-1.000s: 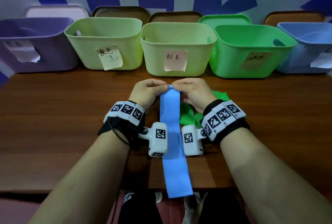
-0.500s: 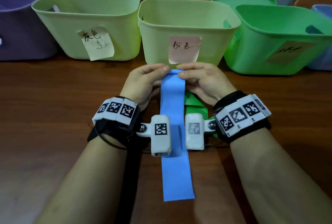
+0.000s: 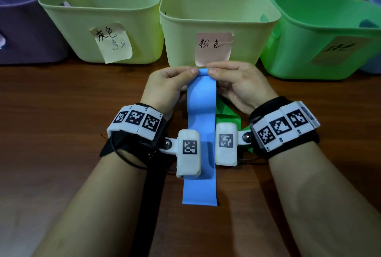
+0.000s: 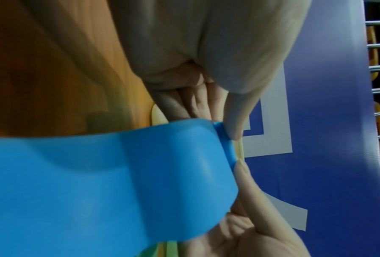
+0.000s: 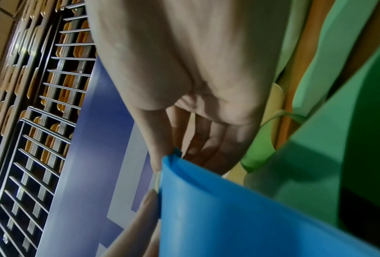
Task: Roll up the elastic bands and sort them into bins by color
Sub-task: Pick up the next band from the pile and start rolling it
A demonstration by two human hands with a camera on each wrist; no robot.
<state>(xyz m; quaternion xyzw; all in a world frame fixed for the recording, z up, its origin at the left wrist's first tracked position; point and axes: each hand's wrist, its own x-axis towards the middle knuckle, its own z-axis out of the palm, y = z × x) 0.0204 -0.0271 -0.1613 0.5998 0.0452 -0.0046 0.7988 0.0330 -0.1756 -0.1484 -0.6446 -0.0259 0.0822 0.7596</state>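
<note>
Wooden table [image 3: 61, 133]: blue band [image 3: 201, 133] runs lengthwise toward bins; left hand [image 3: 165, 87], right hand [image 3: 243, 85] pinch far end.

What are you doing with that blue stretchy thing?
A person is starting to roll up a blue elastic band on a wooden table. The left hand and right hand pinch its far end, where the first curl shows. A green band lies beside it, and labelled bins wait behind.

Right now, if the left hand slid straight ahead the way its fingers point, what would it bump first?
Probably the pale green bin with the pink note: the left hand, pinching the blue band, sits just before its front wall. How near is hard to judge.
</note>
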